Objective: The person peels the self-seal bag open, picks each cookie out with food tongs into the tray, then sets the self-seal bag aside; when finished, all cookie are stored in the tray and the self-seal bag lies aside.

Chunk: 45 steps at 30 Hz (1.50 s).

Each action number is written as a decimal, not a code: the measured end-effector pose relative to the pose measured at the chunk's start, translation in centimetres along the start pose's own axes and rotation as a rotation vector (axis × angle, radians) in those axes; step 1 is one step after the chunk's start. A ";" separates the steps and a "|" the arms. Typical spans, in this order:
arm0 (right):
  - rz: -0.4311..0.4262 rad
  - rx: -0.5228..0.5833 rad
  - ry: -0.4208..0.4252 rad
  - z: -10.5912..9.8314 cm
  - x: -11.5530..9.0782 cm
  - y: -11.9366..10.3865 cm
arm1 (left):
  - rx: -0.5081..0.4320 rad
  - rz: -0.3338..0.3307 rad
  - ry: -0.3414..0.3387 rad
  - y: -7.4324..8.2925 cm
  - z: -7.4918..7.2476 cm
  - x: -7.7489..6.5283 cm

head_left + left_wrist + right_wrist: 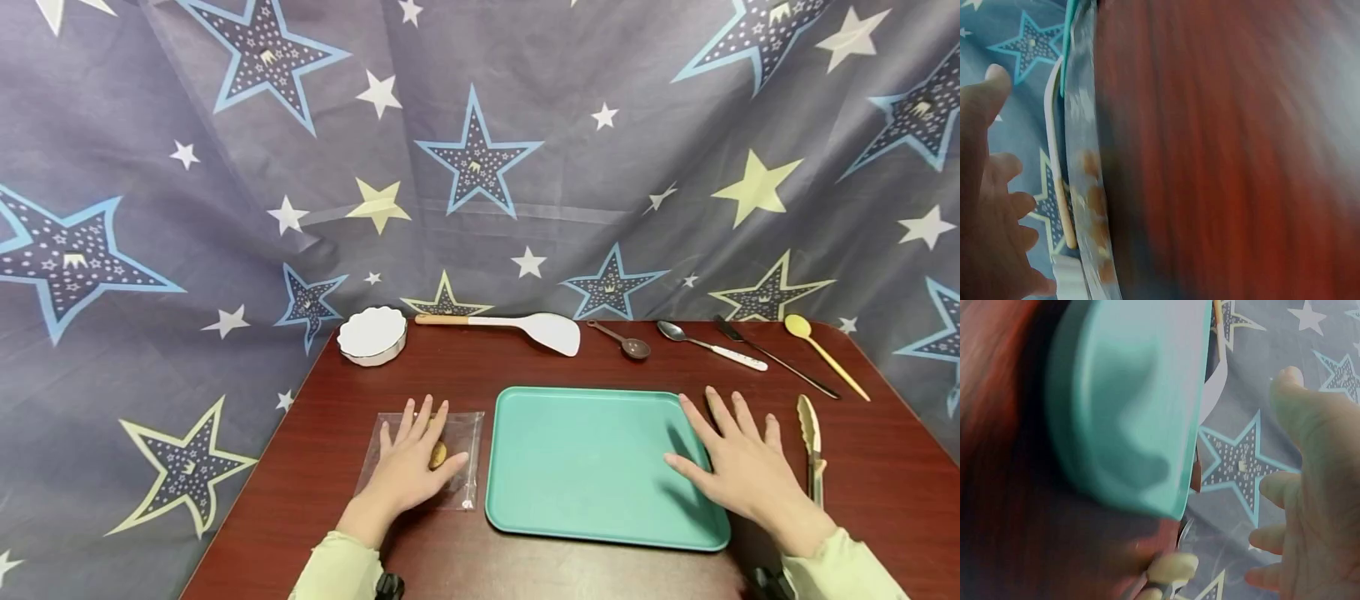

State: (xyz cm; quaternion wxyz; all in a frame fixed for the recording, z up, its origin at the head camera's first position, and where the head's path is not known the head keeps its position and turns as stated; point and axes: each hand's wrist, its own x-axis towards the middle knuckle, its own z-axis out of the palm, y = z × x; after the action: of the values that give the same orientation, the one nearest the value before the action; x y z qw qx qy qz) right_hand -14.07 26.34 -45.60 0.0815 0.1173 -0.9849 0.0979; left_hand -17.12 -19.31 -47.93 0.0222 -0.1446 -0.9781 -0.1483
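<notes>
My left hand [405,471] hovers with spread fingers over a clear plastic bag [469,433]. Several round brown pieces [1096,200] show inside the bag in the left wrist view; what they are I cannot tell, and the hand hides most of them in the head view. A gap separates that hand from the bag. To the right, my right hand [742,471] is held over the right edge of a teal tray [585,467], fingers apart, its shadow falling on the tray. Both hands hold nothing. Beside the right hand lies a pair of tongs [813,446].
Along the table's back lie a white scalloped dish [372,335], a white spatula [551,332] with a wooden handle, a brown measuring spoon [635,348], a metal spoon [738,358], a dark long-handled utensil [780,364] and a yellow spoon [798,326]. A star-patterned cloth [480,250] hangs behind.
</notes>
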 end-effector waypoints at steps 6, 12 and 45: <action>-0.052 -0.001 -0.005 0.2 0.8 -1.8 | 0.027 -0.031 -0.026 -2.2 0.0 -1.5; -0.160 -0.019 0.027 0.5 2.0 -4.2 | -0.003 -0.053 -0.093 -2.9 -0.3 -2.5; -0.498 0.184 -0.131 5.2 6.0 -22.7 | -0.046 -0.035 -0.177 -2.9 -0.6 -2.6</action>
State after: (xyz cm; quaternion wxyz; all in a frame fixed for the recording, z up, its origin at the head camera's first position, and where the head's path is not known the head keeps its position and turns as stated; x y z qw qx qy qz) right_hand -14.97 2.26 -45.61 0.0284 0.3690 -0.9158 0.1563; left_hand -15.48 -22.86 -48.39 -0.0701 -0.1405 -0.9749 -0.1579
